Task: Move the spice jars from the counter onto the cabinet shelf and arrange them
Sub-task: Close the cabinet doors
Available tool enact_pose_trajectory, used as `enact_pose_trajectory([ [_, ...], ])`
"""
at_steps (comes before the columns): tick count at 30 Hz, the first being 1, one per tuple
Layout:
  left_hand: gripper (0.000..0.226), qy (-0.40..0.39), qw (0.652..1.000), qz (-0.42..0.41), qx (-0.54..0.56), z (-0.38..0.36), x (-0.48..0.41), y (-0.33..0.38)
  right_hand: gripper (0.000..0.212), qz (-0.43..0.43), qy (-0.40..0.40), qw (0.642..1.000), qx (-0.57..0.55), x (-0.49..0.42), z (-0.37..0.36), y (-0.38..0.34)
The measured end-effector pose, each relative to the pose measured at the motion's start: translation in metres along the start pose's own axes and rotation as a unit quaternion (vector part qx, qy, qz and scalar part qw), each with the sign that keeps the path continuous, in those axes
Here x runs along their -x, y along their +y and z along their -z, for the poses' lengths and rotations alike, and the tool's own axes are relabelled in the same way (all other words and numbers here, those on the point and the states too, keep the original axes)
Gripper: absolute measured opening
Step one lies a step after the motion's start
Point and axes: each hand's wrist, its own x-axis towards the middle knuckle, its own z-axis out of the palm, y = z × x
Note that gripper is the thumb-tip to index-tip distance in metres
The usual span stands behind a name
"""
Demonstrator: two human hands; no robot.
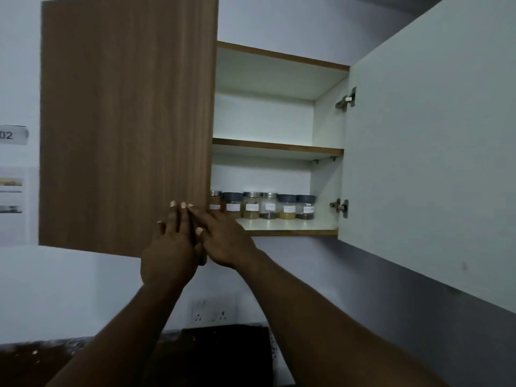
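Six jars (262,208) stand in a row at the back of the lower shelf (293,226), centre frame, with open board between them and its front edge. The left hand (170,247) lies flat, fingers straight, on the left door (125,121) by its free edge. The right hand (226,241) meets that same edge; whether it grips cannot be told. The right door (432,149) stands wide open at the right.

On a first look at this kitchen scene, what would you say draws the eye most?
Two hands meet at the lower corner of the wood-grain left door, the left hand flat on its face, the right hand touching its edge. Beside them, six labelled spice jars line the bottom shelf.
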Motion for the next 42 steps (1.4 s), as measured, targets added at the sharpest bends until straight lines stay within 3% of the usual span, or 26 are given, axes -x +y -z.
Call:
enact_pose_trajectory([
  [5,0.097,-0.049,0.998,0.007,-0.027,-0.02,-0.03,0.004,0.075,-0.011,-0.022,0.999,0.035,-0.023,-0.012,0.037],
  [10,0.105,-0.088,0.993,-0.003,-0.078,-0.035,-0.054,-0.005,0.071,-0.034,-0.02,0.998,0.055,-0.039,-0.028,0.056],
  [22,0.104,-0.18,0.979,-0.036,-0.084,-0.056,-0.086,-0.03,0.073,-0.131,-0.054,0.981,0.132,-0.072,-0.047,0.056],
  [35,0.097,-0.159,0.981,-0.048,-0.098,-0.089,-0.085,-0.05,0.092,-0.164,-0.035,0.968,0.185,-0.094,-0.083,0.047],
  [42,0.101,-0.215,0.974,-0.055,-0.046,-0.07,-0.099,-0.055,0.073,-0.189,-0.039,0.968,0.161,-0.082,-0.051,0.052],
])
